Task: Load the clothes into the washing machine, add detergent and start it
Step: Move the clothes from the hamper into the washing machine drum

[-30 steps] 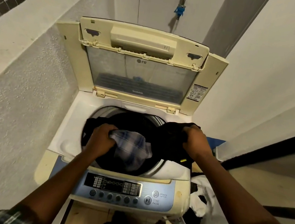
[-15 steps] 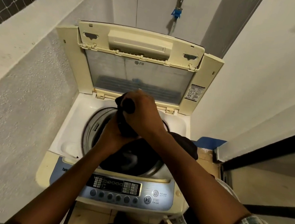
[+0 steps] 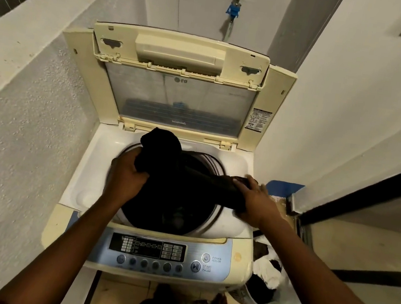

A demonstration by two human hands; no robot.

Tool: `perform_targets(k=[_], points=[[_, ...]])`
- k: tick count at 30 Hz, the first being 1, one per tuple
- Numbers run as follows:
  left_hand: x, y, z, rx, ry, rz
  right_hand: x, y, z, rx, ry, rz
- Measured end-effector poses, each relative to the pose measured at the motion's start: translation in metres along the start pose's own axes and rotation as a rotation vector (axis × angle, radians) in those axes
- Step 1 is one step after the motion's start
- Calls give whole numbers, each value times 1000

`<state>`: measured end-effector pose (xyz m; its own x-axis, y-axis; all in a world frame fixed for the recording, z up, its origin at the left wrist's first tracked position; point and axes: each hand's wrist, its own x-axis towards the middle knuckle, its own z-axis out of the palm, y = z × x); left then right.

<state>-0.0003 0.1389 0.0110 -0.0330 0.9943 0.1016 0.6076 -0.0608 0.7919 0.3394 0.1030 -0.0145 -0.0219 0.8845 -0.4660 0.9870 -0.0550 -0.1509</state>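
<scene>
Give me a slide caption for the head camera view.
Both hands, left and right, feed a black garment into the open top-load washing machine.

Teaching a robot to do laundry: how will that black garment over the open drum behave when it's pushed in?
Probably floppy: the black garment bunches above the left hand and sags toward the drum. It looks light, since a loose grip holds it. The end under the right hand lies over the rim, so it may snag or trail outside.

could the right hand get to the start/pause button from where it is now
Probably yes, once it lets go: the right hand is holding the black garment, but the start/pause button sits uncovered on the front panel, nothing blocking it.
</scene>
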Motion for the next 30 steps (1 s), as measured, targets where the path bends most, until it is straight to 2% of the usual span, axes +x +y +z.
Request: perform_targets(k=[4, 8, 11, 17, 22, 24, 26, 30], points=[[0, -10, -3, 28, -30, -14, -6, 0, 8, 120, 201, -12], [0, -20, -5, 60, -84, -66, -8, -23, -12, 115, 273, -15], [-1, -25, -3, 90, -110, -92, -8, -55, -36, 179, 330, -121], [-8, -28, 5, 124, -188, -112, -10, -139, -70, 349, 480, -458], [-14, -25, 11, 56, -163, -117, -14, -187, -75, 409, 471, -571], [-15, -25, 15, 8, -248, -124, -15, -200, -74, 417, 437, -615], [-12, -23, 20, 77, -300, -117, -14, -207, -71, 422, 395, -653], [-8, -19, 14, 60, -29, -77, -9, -195, -60, 464, 338, -654]])
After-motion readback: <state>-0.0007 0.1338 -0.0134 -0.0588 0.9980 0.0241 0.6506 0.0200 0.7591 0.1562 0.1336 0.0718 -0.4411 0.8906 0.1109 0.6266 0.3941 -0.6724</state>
